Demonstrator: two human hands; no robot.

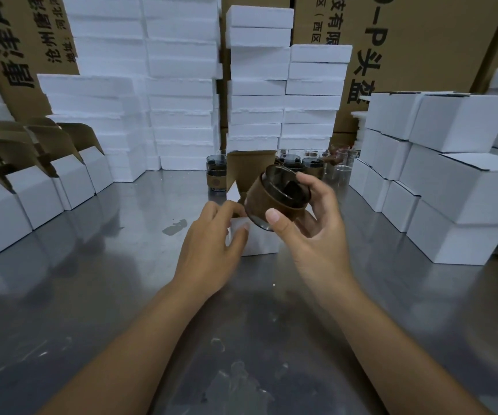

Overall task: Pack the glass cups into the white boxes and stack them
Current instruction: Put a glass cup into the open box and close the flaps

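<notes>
My right hand [310, 232] grips a dark glass cup with a brown sleeve [277, 199], tilted with its mouth facing away, just above an open white box [259, 241] at the table's middle. The box's brown-lined lid flap [252, 166] stands up behind the cup. My left hand [211, 241] holds the box's left side, thumb on its front face and fingers at its top edge. More sleeved glass cups [216, 172] stand in a row behind the box, with clear glasses [343, 163] to their right.
Open white boxes with raised flaps [32, 187] line the left of the steel table [121, 295]. Closed white boxes [451, 187] are stacked at the right. Stacks of white foam blocks [181, 100] and brown cartons [421, 40] fill the back.
</notes>
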